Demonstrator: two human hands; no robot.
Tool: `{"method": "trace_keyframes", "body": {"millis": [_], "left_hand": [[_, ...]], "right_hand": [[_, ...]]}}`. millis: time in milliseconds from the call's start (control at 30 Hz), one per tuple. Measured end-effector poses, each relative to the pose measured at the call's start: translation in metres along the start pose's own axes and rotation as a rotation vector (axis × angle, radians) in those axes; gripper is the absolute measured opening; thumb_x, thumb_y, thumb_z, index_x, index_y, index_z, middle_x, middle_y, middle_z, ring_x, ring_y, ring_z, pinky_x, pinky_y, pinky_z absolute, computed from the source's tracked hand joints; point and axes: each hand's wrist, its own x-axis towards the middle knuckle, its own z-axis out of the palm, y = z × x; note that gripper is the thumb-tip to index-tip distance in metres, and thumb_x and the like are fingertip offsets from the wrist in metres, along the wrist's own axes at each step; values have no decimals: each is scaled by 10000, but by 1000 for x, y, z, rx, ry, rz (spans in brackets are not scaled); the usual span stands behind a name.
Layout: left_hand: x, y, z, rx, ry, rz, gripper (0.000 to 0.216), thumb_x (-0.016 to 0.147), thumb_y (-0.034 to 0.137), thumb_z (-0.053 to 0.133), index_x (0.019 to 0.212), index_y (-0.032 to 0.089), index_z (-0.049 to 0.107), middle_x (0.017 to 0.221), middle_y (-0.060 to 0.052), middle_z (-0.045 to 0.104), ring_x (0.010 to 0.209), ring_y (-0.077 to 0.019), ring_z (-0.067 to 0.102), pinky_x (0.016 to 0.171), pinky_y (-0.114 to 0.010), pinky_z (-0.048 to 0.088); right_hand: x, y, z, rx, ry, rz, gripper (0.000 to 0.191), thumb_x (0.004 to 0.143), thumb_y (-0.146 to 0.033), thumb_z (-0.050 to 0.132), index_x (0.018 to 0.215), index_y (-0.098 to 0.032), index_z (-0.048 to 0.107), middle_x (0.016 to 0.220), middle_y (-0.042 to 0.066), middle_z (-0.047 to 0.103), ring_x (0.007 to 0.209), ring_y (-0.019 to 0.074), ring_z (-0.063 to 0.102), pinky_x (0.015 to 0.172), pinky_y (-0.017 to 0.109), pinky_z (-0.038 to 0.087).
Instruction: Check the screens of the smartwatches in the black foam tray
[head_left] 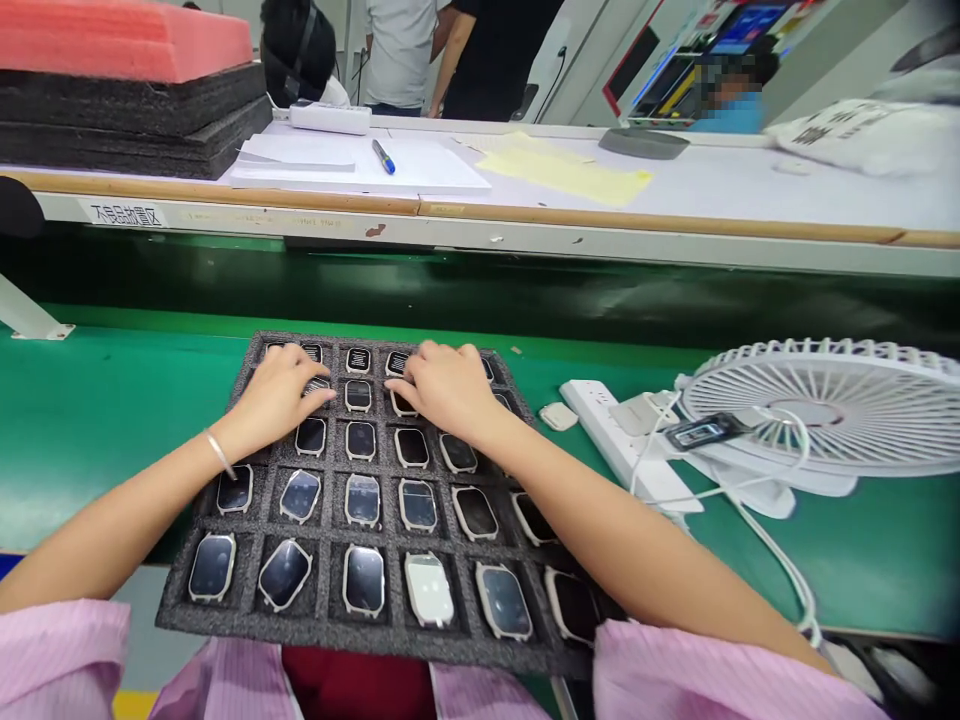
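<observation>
My left hand (277, 397) and my right hand (442, 390) lie palm down on the upper rows of a black foam tray (375, 637). Its square pockets hold several smartwatch bodies with dark glass faces and pale rims. The fingers of both hands are spread and rest on the watches beneath them, hiding parts of those rows. One watch (429, 590) in the row nearest me shows a white face, unlike its neighbours. A thin bracelet (220, 453) circles my left wrist.
The tray sits on a green bench surface (112, 430), with a white power strip (619, 440), tangled white cables and a white desk fan (817, 405) to its right. Behind a raised shelf (600, 222) lie papers, a blue pen (383, 156) and stacked foam sheets (127, 90). People stand beyond.
</observation>
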Motion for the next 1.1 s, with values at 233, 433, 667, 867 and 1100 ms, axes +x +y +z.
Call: {"method": "trace_keyframes", "body": {"millis": [233, 433, 667, 867, 1100], "left_hand": [[43, 54, 30, -46, -101, -137, 255, 790, 324, 712, 854, 78, 686, 1031, -209, 610, 1114, -394, 519, 976, -491, 395], [37, 54, 20, -342, -72, -152, 124, 781, 186, 672, 848, 200, 570, 848, -50, 643, 897, -261, 628, 844, -370, 472], [53, 64, 3, -890, -72, -324, 124, 900, 232, 500, 797, 196, 440, 660, 6, 563, 530, -103, 555, 554, -231, 452], [38, 64, 7, -1083, -29, -396, 166, 813, 226, 579, 747, 194, 430, 594, 50, 461, 445, -58, 393, 443, -197, 306], [22, 57, 26, -1005, 102, -373, 203, 713, 145, 628, 911, 163, 588, 870, -20, 626, 816, -147, 572, 809, -294, 449]], "right_hand": [[-9, 5, 26, 55, -45, 51, 395, 990, -437, 482, 1063, -89, 654, 1145, 204, 617, 1070, 346, 600, 860, 424, 387], [-7, 6, 34, 399, 50, 58, 200, 875, -338, 640, 951, -184, 538, 944, 96, 682, 968, 310, 628, 798, 373, 409], [-8, 3, 32, 1194, 143, 164, 126, 915, -277, 509, 973, -215, 416, 802, 22, 655, 595, 170, 604, 561, 266, 390], [-15, -6, 22, 2073, -161, 221, 91, 929, -209, 537, 1000, -173, 581, 835, 41, 704, 527, 94, 598, 512, 221, 458], [-29, -12, 38, 2169, -252, 167, 369, 797, -167, 752, 1136, -201, 612, 858, 8, 709, 745, 160, 733, 827, 334, 573]]}}
